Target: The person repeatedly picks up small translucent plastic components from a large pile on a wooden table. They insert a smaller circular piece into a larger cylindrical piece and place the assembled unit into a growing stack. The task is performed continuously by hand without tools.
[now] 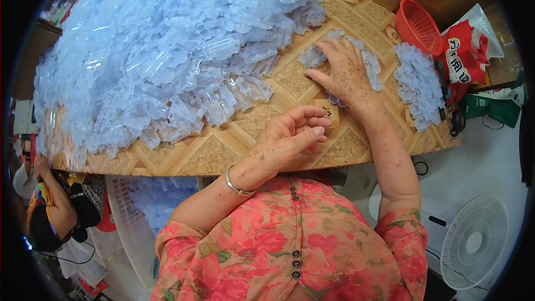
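A big heap of clear, bluish thin plastic pieces [184, 50] covers the left and far part of the table. Over a small cluster of clear pieces [370, 64] at the right, my right hand [345, 72] is palm down with its fingers apart. Its fingertips reach onto pieces at the cluster's left side; the palm hides some of them. Small round ends [336, 100] show under the wrist side. My left hand [292, 136] hovers at the table's near edge, fingers loosely bent, thumb apart, with nothing visible in it.
Another pile of clear pieces [418, 86] lies at the right, near a red plastic basket [415, 25] and a red bag [465, 50]. Black-handled scissors [457, 121] hang at the right edge. Below are a white fan [473, 242] and a white crate [125, 212]. Another person [56, 206] is at far left.
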Tool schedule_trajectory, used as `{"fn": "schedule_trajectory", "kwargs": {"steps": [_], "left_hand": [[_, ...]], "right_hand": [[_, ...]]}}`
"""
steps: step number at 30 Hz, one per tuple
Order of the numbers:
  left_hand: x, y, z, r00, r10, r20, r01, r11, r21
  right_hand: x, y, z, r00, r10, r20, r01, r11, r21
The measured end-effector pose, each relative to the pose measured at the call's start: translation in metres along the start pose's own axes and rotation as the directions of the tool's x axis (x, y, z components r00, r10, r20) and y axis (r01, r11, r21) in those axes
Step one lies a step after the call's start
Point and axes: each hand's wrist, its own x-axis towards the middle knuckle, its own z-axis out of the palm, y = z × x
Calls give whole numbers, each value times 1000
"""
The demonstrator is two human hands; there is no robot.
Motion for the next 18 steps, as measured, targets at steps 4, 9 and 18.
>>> {"fn": "schedule_trajectory", "kwargs": {"steps": [4, 9, 18], "left_hand": [[-7, 2, -1, 1000, 21, -11, -21, 1000, 13], [-9, -7, -6, 974, 109, -197, -129, 988, -90], [5, -7, 0, 988, 128, -86, -139, 980, -145]], "right_hand": [[2, -7, -5, 996, -7, 94, 6, 1000, 5], [-11, -24, -36, 895, 209, 393, -419, 694, 585], [-81, -46, -41, 855, 227, 466, -443, -148, 884]]}}
